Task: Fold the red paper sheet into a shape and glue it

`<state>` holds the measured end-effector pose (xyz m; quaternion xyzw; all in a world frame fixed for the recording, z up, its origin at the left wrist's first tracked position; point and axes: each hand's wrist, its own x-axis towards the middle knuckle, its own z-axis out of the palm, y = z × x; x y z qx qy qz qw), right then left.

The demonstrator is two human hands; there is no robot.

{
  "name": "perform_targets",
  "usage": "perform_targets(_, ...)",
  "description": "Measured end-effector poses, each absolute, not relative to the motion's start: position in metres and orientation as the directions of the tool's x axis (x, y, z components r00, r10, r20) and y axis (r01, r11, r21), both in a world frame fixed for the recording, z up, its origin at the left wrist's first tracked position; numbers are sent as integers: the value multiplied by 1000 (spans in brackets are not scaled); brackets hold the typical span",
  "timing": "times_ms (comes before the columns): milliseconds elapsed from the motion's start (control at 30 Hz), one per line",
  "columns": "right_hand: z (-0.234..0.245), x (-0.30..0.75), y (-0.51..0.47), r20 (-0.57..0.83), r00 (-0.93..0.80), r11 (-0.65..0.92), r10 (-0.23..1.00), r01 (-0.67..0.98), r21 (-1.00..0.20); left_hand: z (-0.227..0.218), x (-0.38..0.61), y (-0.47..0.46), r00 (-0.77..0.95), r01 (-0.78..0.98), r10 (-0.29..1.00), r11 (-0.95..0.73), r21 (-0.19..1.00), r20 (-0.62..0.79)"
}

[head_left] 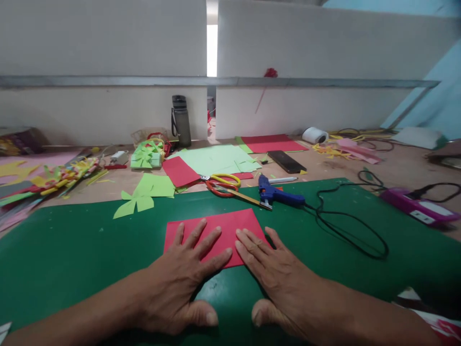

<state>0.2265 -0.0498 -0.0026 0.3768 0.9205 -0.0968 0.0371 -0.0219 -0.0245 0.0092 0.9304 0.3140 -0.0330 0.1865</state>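
A red sheet of paper (223,226) lies flat on the green cutting mat (79,250) in front of me. My left hand (180,278) rests palm down with fingers spread, its fingertips on the sheet's near left part. My right hand (277,274) lies flat beside it, fingers stretched onto the sheet's near right corner. Both thumbs rest on the mat, pointing toward each other. Neither hand grips anything.
Just beyond the red sheet lie yellow-handled scissors (223,184), a blue glue gun (279,194) with its black cord (345,226), and a pen. Green and red paper pieces (216,161), a phone (286,161), a grey bottle (180,120), a tape roll and a purple box (418,206) sit farther back.
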Motion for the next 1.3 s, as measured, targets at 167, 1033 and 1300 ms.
perform_targets(167, -15, 266, -58, -3, -670, 670, 742, 741, -47, 4, -23, -28, 778, 623, 614, -725, 295, -133)
perform_targets(1033, -35, 272, -47, 246, -784, 797, 570, 600, 64, 11, -69, -61, 651, 754, 733, -593, 283, -198)
perform_targets(1300, -32, 257, -47, 285, -795, 808, 535, 580, 103, 9, -71, -72, 663, 749, 726, -641, 171, -184)
